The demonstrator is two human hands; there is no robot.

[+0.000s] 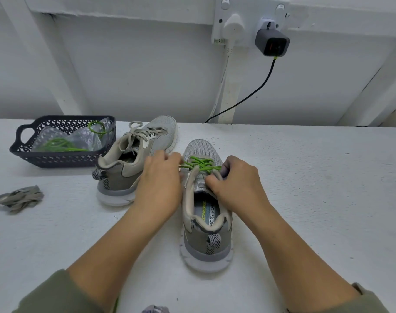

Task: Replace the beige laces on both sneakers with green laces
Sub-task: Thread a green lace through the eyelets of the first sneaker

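The near sneaker [206, 222] stands at the middle of the frame on the white counter [305, 199], heel toward the camera, with the green lace [201, 164] already crossed through its lower eyelets. The left grip [161, 179] is clenched, pinching the lace where it leaves the eyelets on the frame's left. The right grip [235, 181] is curled round the sneaker's eyelet edge on the frame's right, thumb on the tongue. Whether it also pinches a lace end I cannot tell.

The lace looks like thin round cord: light, limp and probably a bit slick, so it is best taken near its stiff tip for threading. It should be pulled evenly on both sides. The sneaker is soft mesh and light, likely to slide if tugged, so steadying it at the eyelet row makes sense.

The far sneaker [136, 159], just up and left, carries its beige laces [142, 132]. More green cord [57, 144] lies in the dark basket [57, 159] at upper left, and a removed beige lace [18, 199] sits at the left edge
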